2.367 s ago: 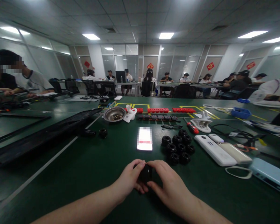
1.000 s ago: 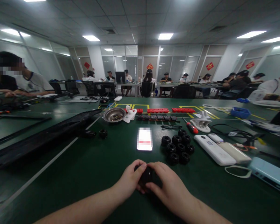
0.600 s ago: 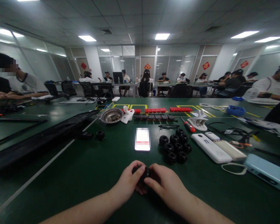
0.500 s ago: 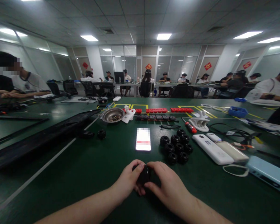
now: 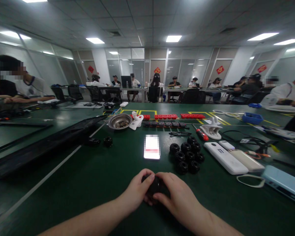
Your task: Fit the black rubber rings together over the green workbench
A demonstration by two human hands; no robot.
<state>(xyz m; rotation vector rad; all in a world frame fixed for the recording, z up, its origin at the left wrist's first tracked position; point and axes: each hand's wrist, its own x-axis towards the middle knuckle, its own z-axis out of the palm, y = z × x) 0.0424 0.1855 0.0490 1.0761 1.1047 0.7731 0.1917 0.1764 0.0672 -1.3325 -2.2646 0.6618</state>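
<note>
Black wheel (image 5: 153, 185), where is it sitting?

It is sitting between both hands, low over the near edge of the table (image 5: 88, 183). The left hand (image 5: 137, 191) is closing its thumb and fingers on one side and the right hand (image 5: 178, 196) is curling over the other, so each grip is shut on it and only a dark sliver is showing.

Is anything looking risky in that hold?

I am judging it to be a fingertip pinch on a small, smooth, round part. If one hand is pressing or twisting harder than the other, the wheel is likely to squirt out and roll.

Where would it be heading?

The lit phone (image 5: 151, 147) is lying just beyond the knuckles, so it is the first thing in the way. To the right of the phone, the pile of black wheels (image 5: 186, 157) is packed together, and a knock there would be scattering them towards the white power bank (image 5: 225, 158).

And on the left?

The table is darker there. A loose black wheel (image 5: 108, 141) is lying near the long black panel (image 5: 46, 141), and another black part going that way would be getting hard to spot.

Anything under the hands?

I cannot tell, because the fingers are covering it.
</note>
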